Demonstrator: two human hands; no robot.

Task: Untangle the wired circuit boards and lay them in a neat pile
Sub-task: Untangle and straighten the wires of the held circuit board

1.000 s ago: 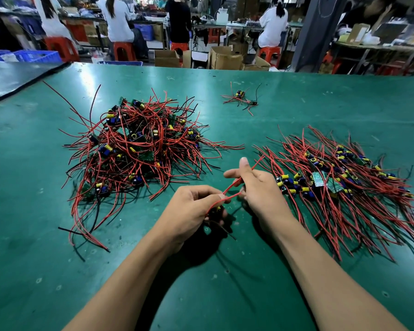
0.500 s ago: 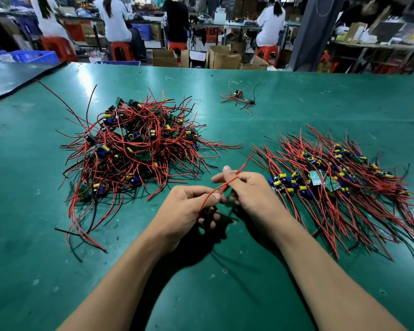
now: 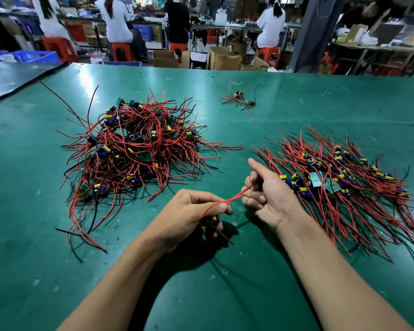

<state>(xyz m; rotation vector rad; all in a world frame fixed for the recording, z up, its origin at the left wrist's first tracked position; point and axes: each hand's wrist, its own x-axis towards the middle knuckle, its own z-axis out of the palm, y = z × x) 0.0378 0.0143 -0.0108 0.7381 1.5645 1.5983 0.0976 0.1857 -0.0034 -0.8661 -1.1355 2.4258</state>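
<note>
The left hand (image 3: 189,215) is curled round a small circuit board (image 3: 212,219), low over the tabletop (image 3: 201,295). Its red wires (image 3: 234,198) run taut up and to the right into the right hand (image 3: 269,191), which pinches them; the hands are apart, joined only by that strand. The neat pile (image 3: 344,187) lies just beside the right hand, the nearer one, while the tangled heap (image 3: 139,149) sits well off to the left. The pile's wires slant the other way, so the held piece probably needs turning before it is laid down.
</note>
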